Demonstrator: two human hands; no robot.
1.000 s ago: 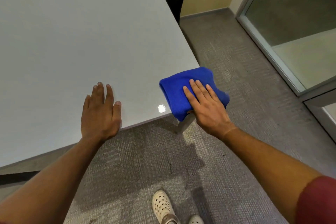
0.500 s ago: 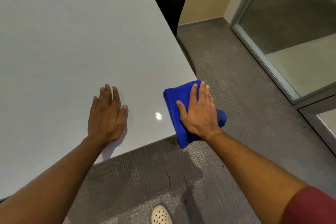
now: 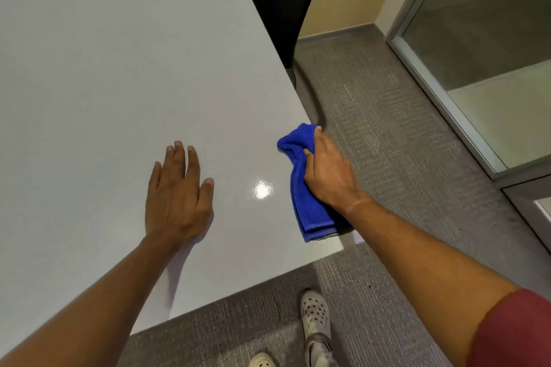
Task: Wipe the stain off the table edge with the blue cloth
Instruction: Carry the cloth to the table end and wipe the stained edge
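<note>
The folded blue cloth (image 3: 301, 185) lies along the right edge of the white table (image 3: 119, 68), close to its near corner. My right hand (image 3: 326, 173) grips the cloth from the outer side, fingers curled over the edge and thumb on top. Flat on the tabletop, palm down with fingers apart, rests my left hand (image 3: 179, 197), a hand's width left of the cloth. No stain shows; the cloth and hand cover that stretch of edge. A bright light reflection (image 3: 262, 189) sits between the hands.
A black chair back (image 3: 280, 0) stands at the table's far right side. Grey carpet (image 3: 387, 128) runs to a glass partition (image 3: 477, 53) on the right. My pale perforated shoes (image 3: 316, 316) are below the table's near edge.
My right hand went from pressing flat on the cloth to gripping it over the table's right edge, sliding further along that edge. The view shifted, with more tabletop near me. My left hand stayed flat.
</note>
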